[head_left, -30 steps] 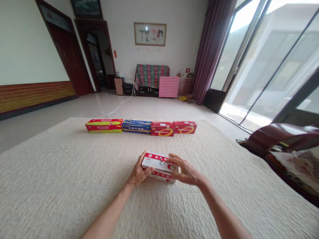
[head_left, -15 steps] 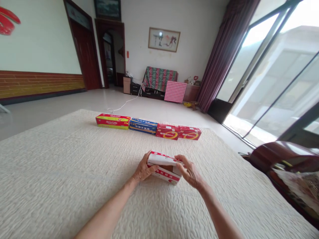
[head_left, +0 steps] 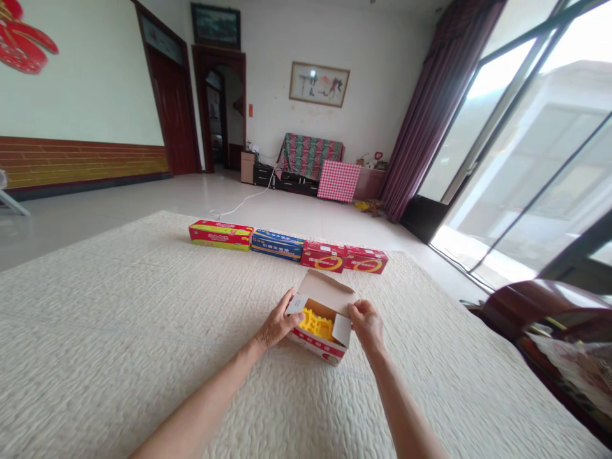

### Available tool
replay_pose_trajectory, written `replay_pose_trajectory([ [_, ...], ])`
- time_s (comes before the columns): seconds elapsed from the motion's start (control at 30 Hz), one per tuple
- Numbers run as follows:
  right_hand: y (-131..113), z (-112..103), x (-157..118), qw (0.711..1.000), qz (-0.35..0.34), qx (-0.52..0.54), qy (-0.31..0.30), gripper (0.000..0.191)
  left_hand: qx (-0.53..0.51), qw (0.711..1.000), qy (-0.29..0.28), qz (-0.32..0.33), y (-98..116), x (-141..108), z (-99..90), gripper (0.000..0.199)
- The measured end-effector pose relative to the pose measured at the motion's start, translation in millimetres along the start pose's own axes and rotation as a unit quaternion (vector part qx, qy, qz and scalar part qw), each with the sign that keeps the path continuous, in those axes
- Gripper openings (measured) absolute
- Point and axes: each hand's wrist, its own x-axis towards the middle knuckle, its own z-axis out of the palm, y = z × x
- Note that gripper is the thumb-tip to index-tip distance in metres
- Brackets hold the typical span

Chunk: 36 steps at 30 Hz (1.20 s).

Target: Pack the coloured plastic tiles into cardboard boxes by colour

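A small red-and-white cardboard box (head_left: 315, 349) sits on the quilted bedcover with its lid (head_left: 329, 290) raised at the back. Yellow plastic pieces (head_left: 316, 324) show inside; their kind I cannot make out. My left hand (head_left: 280, 324) grips the box's left end, thumb over the front edge and fingers behind a white side flap. At the right end, my right hand (head_left: 368, 324) pinches the lid's right edge, close to the other white flap (head_left: 341, 329).
Beyond the box stand a red-and-green box (head_left: 220, 236), a blue box (head_left: 276, 245) and two red boxes (head_left: 323, 257) in a row. The cream quilted cover (head_left: 143, 306) spreads all around. A dark wooden armrest (head_left: 526, 306) stands at the right.
The box's lid has swung up and back, and the yellow pieces inside now show. My right hand has gone from the lid's top to its right edge; my left still holds the left end.
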Motion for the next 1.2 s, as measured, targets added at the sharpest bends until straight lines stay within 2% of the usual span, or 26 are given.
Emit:
replay_pose_trajectory([
  [0.1,-2,-5,-2,0.998,-0.021,-0.052,-0.031,0.041,0.076,0.997,-0.003,0.002,11,6,-3.9,0.069],
  [0.2,-13,-13,-8,0.991,-0.051,-0.108,-0.056,0.045,0.167,0.984,0.011,0.062,20,12,-8.5,0.055],
  [0.3,-28,-20,-17,0.983,-0.071,-0.155,-0.07,0.052,0.231,0.965,0.034,0.12,26,15,-12.1,0.049],
  [0.47,-52,-19,-32,0.962,-0.058,-0.249,-0.096,0.058,0.278,0.946,0.026,0.165,34,17,-12.6,0.038],
  [0.57,-58,-18,-36,0.945,-0.048,-0.299,-0.127,0.055,0.28,0.943,0.039,0.173,39,19,-14.4,0.03],
  [0.7,-58,-23,-34,0.95,-0.06,-0.262,-0.161,0.049,0.286,0.934,0.077,0.201,39,24,-26.0,0.032],
  [0.8,-57,-23,-33,0.954,-0.065,-0.245,-0.159,0.057,0.301,0.928,0.098,0.195,30,30,-36.5,0.037],
  [0.93,-57,-11,-37,0.953,-0.069,-0.261,-0.137,0.066,0.323,0.926,0.106,0.167,14,33,-43.4,0.04],
  [1.07,-57,-6,-42,0.95,-0.066,-0.267,-0.147,0.064,0.355,0.918,0.068,0.161,7,32,-42.6,0.039],
  [1.2,-63,-23,-42,0.958,-0.058,-0.223,-0.172,0.059,0.376,0.911,0.012,0.168,16,33,-38.5,0.041],
])
